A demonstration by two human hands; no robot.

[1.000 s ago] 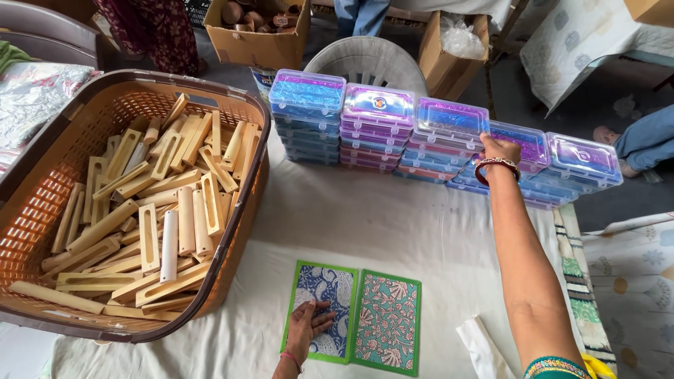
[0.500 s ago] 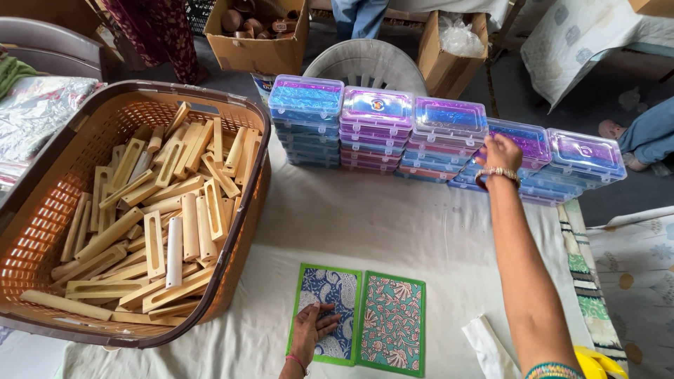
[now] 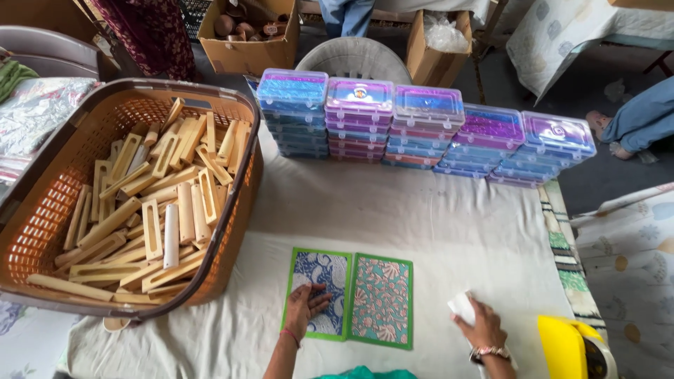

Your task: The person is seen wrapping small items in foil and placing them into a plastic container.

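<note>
Head view: left hand (image 3: 305,303) lies flat, fingers spread, on blue-patterned card (image 3: 317,293), pinning it to white cloth (image 3: 421,210). Green-framed coral card (image 3: 382,300) sits touching it on its right side. Right hand (image 3: 481,326) rests near the front edge, fingers curled onto a small white piece (image 3: 461,306); can't tell if it's truly gripped or just pressed.

Risks, as a judgement: cloth is loose and creased, so a sliding palm could drag it and skew both cards. The white piece looks light and lies near the table's front edge w/ a yellow object (image 3: 572,347) just beside the wrist; a bump there could knock it off. Orange basket (image 3: 119,196) is heaped w/ wooden blocks (image 3: 151,203) and overhangs the left edge; an elbow swing could tip sticks out.

Room: open cloth between cards and stacked plastic boxes (image 3: 421,126) at the far edge, well apart. Left is tight vs. basket wall; right has a narrow strip before the striped edge (image 3: 558,238).
</note>
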